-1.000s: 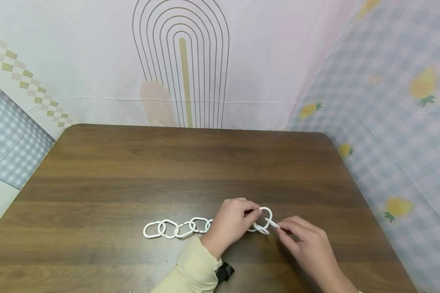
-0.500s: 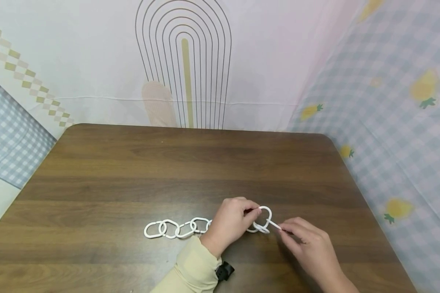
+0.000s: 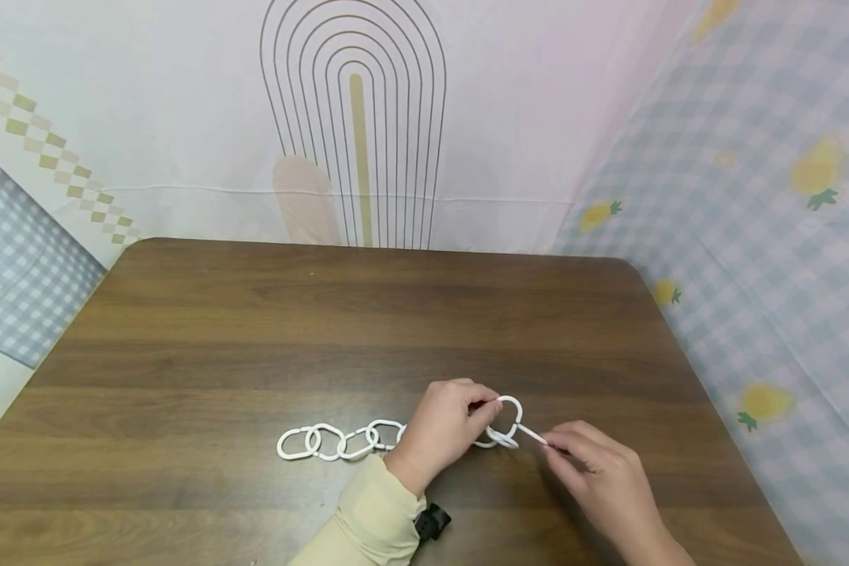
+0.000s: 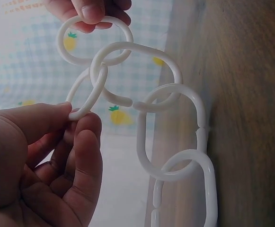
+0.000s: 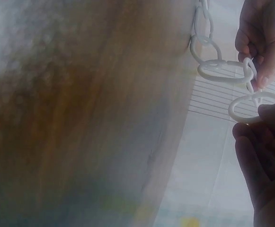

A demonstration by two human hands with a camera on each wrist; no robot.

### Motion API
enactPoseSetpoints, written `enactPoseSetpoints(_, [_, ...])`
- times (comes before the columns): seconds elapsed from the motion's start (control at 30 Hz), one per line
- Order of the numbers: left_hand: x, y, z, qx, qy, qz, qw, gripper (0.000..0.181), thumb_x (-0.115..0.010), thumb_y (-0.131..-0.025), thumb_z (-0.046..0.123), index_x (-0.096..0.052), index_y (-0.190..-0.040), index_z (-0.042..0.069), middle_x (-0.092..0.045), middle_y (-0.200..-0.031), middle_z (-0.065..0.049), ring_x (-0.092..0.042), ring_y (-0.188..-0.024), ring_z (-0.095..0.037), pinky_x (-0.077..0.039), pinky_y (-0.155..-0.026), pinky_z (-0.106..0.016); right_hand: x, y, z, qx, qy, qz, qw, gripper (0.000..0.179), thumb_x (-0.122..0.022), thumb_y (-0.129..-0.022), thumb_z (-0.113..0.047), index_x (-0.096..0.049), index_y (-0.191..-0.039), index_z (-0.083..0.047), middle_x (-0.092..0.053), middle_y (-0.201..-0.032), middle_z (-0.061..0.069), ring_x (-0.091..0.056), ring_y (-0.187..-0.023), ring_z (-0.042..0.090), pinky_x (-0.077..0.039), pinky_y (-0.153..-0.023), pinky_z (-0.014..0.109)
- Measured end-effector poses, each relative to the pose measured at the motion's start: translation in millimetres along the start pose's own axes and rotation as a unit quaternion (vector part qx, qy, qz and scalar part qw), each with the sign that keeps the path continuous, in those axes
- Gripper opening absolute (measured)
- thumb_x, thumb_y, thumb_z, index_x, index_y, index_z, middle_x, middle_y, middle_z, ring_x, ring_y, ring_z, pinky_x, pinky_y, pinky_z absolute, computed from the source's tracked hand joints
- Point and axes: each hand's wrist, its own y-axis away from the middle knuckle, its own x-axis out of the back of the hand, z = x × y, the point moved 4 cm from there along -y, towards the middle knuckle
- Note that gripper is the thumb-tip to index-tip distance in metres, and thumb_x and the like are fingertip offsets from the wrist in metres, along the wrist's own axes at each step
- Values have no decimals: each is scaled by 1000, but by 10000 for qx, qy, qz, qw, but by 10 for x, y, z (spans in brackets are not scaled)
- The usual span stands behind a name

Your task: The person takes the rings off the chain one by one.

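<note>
A chain of white plastic links [image 3: 342,448] lies across the front of the table, partly hidden behind my left hand [image 3: 440,432]. Between thumb and fingertips, my left hand pinches one link [image 4: 99,90] near the chain's right end. My right hand [image 3: 604,481] pinches another link [image 3: 533,433] by its outer end, fingertips and thumb together. In the left wrist view, both pinched links pass through or against the same larger link [image 4: 175,71]; whether every link is closed I cannot tell. The right wrist view shows the right hand's link [image 5: 233,111] close below the left fingertips.
The brown wooden table [image 3: 368,322] has rounded far corners. Behind it hangs a pale cloth [image 3: 509,118] with arch lines, and a checked cloth [image 3: 736,259] with yellow fruit prints borders the right side. A black wrist strap [image 3: 433,522] sits at the left sleeve.
My right hand has shifted slightly right and down, and its link now points more straight out from the chain. My left hand has barely moved and keeps its pinch.
</note>
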Motion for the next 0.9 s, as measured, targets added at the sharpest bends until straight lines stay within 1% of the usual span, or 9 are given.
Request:
enactPoseSetpoints(0.17, [11, -1, -2, -25, -19, 36, 10000, 9, -72, -93, 16, -80, -93, 13, -72, -86, 4, -61, -74, -1, -48, -66, -14, 8, -1, 2, 12, -19, 11, 10000, 43, -55, -101, -44, -76, -83, -11, -70, -87, -8, -64, -73, 3, -52, -69, 8])
enactPoseSetpoints(0.3, [23, 2, 2, -33, 3, 69, 10000, 8, -73, -92, 16, -80, -92, 13, -71, -85, 4, -60, -72, -1, -47, -65, -13, 13, -22, -5, 164, -50, 125, 9998, 40, -58, -101, -41, -77, -83, -11, -70, -85, -8, -63, -70, 2, -51, -65, 9])
enactPoseSetpoints(0.43, [33, 1, 3, -36, 36, 79, 10000, 8, -72, -93, 16, -80, -92, 13, -71, -85, 5, -59, -72, -1, -48, -65, -14, 25, -44, -1, 299, -44, 269, 9992, 40, -59, -100, -40, -78, -83, -8, -70, -82, -7, -61, -66, 2, -50, -61, 10])
enactPoseSetpoints(0.67, [45, 0, 5, -55, 23, 117, 9999, 8, -72, -93, 16, -80, -92, 13, -71, -85, 5, -60, -73, -1, -48, -66, -14, 33, -56, 40, 176, -14, 256, 9995, 43, -58, -100, -40, -78, -83, -7, -70, -81, -6, -61, -65, 1, -50, -60, 9])
enactPoseSetpoints(0.77, [43, -2, 6, -41, -7, 111, 9999, 8, -72, -93, 16, -80, -92, 14, -71, -84, 5, -59, -72, -1, -48, -66, -14, 34, -54, 62, 126, 86, 196, 9997, 33, -65, -98, -33, -78, -84, -6, -71, -81, -5, -62, -65, 2, -50, -60, 10])
enactPoseSetpoints(0.9, [43, -3, 12, -22, -8, 106, 9999, 8, -73, -92, 17, -80, -92, 14, -71, -84, 6, -59, -72, 0, -47, -65, -14, 31, -48, 93, 21, 206, 95, 9997, 13, -74, -90, -17, -79, -85, -6, -71, -81, -5, -61, -65, 3, -50, -59, 10])
